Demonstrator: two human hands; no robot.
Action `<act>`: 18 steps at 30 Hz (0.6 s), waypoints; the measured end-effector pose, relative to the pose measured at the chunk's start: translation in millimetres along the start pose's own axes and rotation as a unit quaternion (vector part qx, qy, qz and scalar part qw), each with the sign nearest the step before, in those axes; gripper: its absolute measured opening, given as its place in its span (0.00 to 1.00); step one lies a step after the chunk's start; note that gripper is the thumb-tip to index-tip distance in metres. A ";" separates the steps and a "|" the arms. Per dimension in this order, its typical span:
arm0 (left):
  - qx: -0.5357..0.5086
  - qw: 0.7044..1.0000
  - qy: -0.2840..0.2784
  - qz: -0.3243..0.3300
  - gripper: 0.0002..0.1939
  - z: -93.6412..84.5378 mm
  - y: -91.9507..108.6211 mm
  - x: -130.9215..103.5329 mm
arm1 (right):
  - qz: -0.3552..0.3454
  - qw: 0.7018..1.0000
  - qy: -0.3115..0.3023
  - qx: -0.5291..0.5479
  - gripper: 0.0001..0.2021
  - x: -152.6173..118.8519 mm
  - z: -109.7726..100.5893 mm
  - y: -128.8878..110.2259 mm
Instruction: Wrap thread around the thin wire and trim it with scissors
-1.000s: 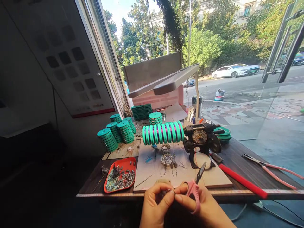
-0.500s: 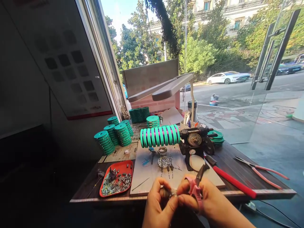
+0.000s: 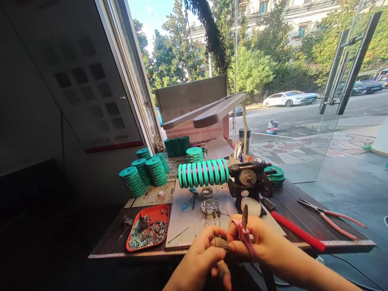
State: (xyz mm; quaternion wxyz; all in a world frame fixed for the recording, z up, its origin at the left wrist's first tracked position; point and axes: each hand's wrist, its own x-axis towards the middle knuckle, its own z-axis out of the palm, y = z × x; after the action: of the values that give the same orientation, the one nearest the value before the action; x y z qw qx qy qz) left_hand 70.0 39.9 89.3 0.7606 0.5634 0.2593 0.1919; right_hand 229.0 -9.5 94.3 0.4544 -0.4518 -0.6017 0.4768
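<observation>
My left hand and my right hand meet above the near edge of the table, pinching a small brownish piece between their fingertips. Small pink scissors hang looped on my right hand, blades pointing up. Just beyond my hands lies a pale work board with small metal parts and two little round dishes. A row of teal spools sits on the shaft of a black winding machine.
A red tray of small metal pieces lies front left. Stacks of teal spools stand behind it. A red-handled tool and pink-handled pliers lie to the right. A desk lamp hangs overhead; glass walls surround.
My hands rose slightly and closed together on the small piece; the scissors turned from leaning right to pointing straight up. The view shifted a little.
</observation>
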 end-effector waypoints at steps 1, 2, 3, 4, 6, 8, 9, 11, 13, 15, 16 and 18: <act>0.009 1.000 -0.006 -0.023 0.14 0.4 4.1 0.7 | -0.012 0.999 0.006 -0.049 0.11 -0.1 -1.8 -3.1; 0.016 0.999 -0.006 -0.040 0.14 0.9 7.7 1.3 | -0.020 0.995 0.011 -0.096 0.11 -0.2 -3.8 -6.4; 0.022 0.998 -0.004 -0.052 0.14 1.3 10.5 1.8 | -0.023 0.991 0.010 -0.135 0.11 -0.2 -5.8 -9.8; 0.031 0.998 -0.001 -0.062 0.14 1.8 12.3 2.2 | -0.024 0.986 0.005 -0.163 0.11 0.0 -7.7 -12.9; 0.042 0.997 0.004 -0.066 0.15 2.5 12.7 2.7 | -0.018 0.981 0.001 -0.194 0.10 0.8 -10.4 -17.9; 0.054 0.997 0.017 -0.062 0.17 3.7 9.8 3.1 | -0.013 0.978 0.001 -0.208 0.09 2.5 -11.5 -20.1; 0.062 0.996 0.034 -0.056 0.19 4.8 8.0 3.2 | -0.011 0.977 0.004 -0.211 0.09 3.6 -11.5 -20.1; 0.086 0.993 0.074 -0.039 0.18 8.1 5.4 3.7 | -0.010 0.978 0.013 -0.210 0.09 5.7 -11.1 -18.5; 0.110 0.989 0.091 -0.022 0.14 12.2 5.8 4.5 | -0.009 0.979 0.021 -0.204 0.08 7.5 -10.9 -16.1; 0.123 0.989 0.086 -0.012 0.11 15.2 8.3 5.7 | -0.011 0.978 0.030 -0.205 0.07 8.8 -11.4 -14.0; 0.124 0.989 0.077 -0.012 0.10 15.7 9.7 6.4 | -0.012 0.978 0.030 -0.208 0.07 9.3 -12.1 -13.3; 0.111 0.992 0.057 -0.020 0.10 14.4 11.7 8.0 | -0.021 0.975 0.026 -0.220 0.07 10.3 -14.0 -13.0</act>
State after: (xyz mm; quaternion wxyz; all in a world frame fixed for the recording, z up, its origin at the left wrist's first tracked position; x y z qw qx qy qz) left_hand 85.2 37.0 102.4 0.6812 0.6270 0.3332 0.1784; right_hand 239.4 1.1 110.2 0.3690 -0.5404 -0.6892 0.3112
